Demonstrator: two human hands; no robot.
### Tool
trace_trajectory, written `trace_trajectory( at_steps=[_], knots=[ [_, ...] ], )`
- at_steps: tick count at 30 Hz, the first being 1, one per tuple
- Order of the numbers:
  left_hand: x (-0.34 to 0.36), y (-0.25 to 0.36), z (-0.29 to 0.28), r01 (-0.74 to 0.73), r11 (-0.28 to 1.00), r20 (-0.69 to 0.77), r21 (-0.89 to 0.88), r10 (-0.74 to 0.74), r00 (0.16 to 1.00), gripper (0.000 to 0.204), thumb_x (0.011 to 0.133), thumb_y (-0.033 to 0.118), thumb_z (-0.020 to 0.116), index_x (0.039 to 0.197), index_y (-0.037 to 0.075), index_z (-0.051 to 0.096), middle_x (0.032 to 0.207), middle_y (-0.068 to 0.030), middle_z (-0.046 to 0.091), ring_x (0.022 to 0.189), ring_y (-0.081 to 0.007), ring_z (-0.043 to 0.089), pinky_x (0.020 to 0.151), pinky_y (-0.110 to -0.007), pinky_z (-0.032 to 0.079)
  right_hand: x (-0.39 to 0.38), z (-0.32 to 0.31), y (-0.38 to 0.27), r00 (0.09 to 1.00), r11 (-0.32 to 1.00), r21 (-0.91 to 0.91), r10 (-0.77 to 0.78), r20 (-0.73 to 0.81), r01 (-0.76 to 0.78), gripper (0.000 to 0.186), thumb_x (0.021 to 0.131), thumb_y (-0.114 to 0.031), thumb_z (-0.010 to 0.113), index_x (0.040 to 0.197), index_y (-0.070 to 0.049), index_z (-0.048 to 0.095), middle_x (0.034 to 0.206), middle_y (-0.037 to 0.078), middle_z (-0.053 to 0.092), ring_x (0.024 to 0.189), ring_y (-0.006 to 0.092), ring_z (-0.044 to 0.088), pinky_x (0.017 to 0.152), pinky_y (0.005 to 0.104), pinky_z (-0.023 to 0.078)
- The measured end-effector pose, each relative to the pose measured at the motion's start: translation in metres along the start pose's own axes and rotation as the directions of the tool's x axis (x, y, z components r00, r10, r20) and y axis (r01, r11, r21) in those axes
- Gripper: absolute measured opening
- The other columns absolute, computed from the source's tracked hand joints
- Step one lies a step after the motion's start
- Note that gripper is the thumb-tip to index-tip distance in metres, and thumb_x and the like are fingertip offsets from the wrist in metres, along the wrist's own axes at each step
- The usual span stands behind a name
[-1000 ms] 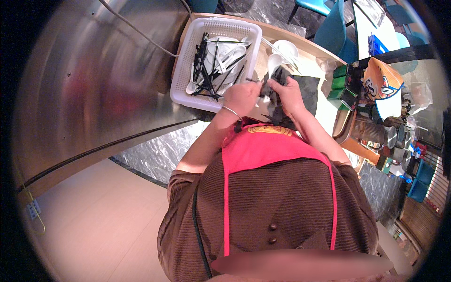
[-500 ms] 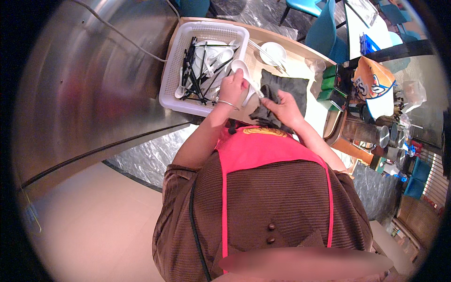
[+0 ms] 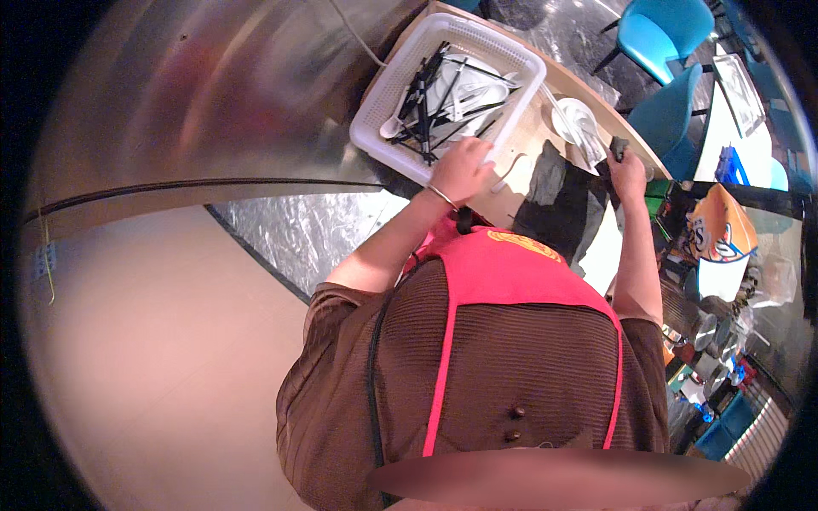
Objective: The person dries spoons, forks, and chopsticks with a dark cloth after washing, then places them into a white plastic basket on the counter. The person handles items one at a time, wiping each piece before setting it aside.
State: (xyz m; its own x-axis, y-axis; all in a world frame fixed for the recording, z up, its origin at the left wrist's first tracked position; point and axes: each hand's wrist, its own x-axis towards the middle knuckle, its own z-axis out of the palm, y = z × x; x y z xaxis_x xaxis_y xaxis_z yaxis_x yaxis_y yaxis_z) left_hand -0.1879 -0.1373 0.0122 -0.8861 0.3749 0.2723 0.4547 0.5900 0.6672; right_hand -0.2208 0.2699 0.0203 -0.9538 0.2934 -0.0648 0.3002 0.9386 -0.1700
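My left hand (image 3: 463,169) is curled at the front right rim of the white plastic basket (image 3: 365,117), which holds black chopsticks (image 3: 423,111) and several white spoons (image 3: 394,126); what its fingers grip is hidden. A white spoon (image 3: 511,173) lies just right of it on the wooden counter (image 3: 490,200). My right hand (image 3: 628,173) is raised at the counter's far right, closed on a bunched dark cloth (image 3: 619,147). It is beside a white dish (image 3: 573,119) with white utensils across it. A larger dark cloth (image 3: 554,204) lies crumpled between my hands.
A steel wall (image 3: 170,111) curves along the left. Teal chairs (image 3: 665,34) and a white table (image 3: 733,119) stand beyond the counter. On the right are green containers (image 3: 660,200), an orange bag (image 3: 716,226) and cups (image 3: 707,328).
My hands have moved apart: the left has left the spoon it held and sits at the basket rim, while the right has moved up and rightward with dark cloth. The view has turned.
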Motion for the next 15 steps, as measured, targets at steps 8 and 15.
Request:
trace_trajectory(
  at_steps=[8, 15],
  knots=[
    [0.017, -0.124, -0.079, 0.474, 0.629, -0.031, 0.616, -0.582, 0.813, 0.025, 0.098, 0.013, 0.053, 0.11, 0.001, 0.071, 0.11, -0.0242, 0.072, 0.101, -0.0421, 0.072, 0.085, -0.053, 0.06, -0.023, -0.063, 0.013, 0.995, 0.995, 0.103, 0.007, -0.1, 0.004, 0.046, 0.101, -0.045, 0.063, 0.11, 0.0, 0.068, 0.106, 0.026, 0.072, 0.103, 0.046, 0.068, 0.086, 0.0502, 0.054],
    [0.047, -0.145, -0.073, 0.559, 0.496, 0.048, 0.665, -0.775, 0.631, 0.029, 0.102, 0.017, 0.054, 0.119, 0.003, 0.073, 0.125, -0.0247, 0.072, 0.116, -0.0397, 0.071, 0.094, -0.051, 0.058, -0.08, -0.084, -0.001, 0.961, 0.758, 0.653, 0.177, -0.212, 0.005, 0.037, 0.099, -0.031, 0.075, 0.113, 0.003, 0.072, 0.091, 0.014, 0.075, 0.085, 0.0127, 0.063, 0.081, 0.0327, 0.052]
  ],
)
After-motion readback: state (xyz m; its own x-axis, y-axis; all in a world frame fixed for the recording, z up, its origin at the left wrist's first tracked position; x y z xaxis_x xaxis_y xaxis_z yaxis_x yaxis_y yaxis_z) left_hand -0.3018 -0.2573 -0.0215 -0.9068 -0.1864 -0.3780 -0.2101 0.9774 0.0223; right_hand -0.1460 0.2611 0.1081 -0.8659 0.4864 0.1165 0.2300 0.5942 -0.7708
